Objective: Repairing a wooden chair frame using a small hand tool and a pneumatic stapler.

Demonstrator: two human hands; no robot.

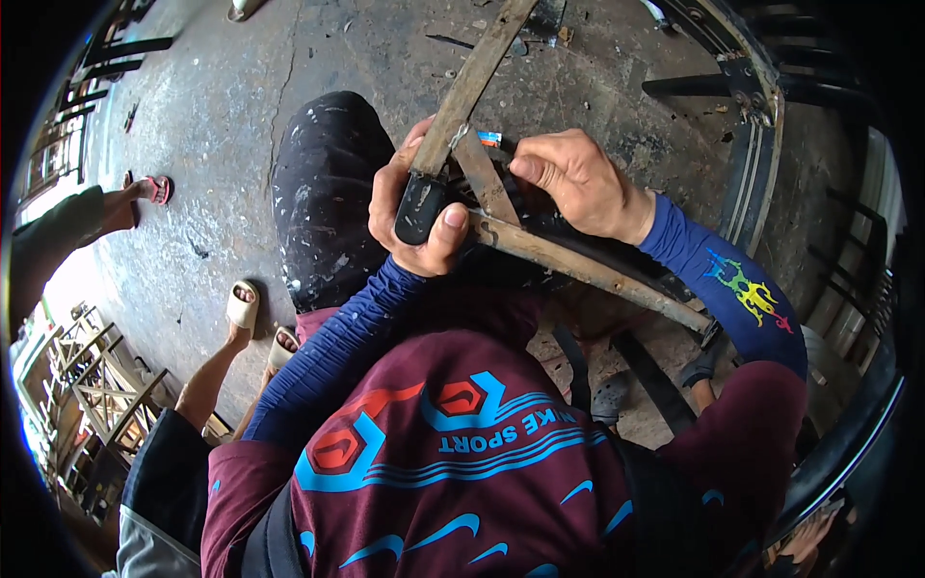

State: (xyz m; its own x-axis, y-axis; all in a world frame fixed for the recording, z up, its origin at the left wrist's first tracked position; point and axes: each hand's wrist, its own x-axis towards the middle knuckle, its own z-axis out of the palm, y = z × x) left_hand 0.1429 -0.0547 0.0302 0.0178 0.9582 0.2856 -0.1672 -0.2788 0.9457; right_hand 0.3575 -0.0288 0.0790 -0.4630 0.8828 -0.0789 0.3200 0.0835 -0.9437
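A wooden frame piece of worn slats lies across my lap, with one slat running up and away and another slat slanting to the lower right. Between them is a short wooden brace. Around the corner, my left hand is closed, its thumb beside a black rounded end piece. Just right of the brace hangs my right hand, fingers pinched together. Whatever is between its fingertips, if anything, is hidden. Behind the brace shows part of a small blue and orange packet.
A dark metal-and-wood frame stands at the right. At the left are another person's sandalled feet and a further foot in a red sandal. Stacked wooden frames fill the lower left. The concrete floor is stained and cracked.
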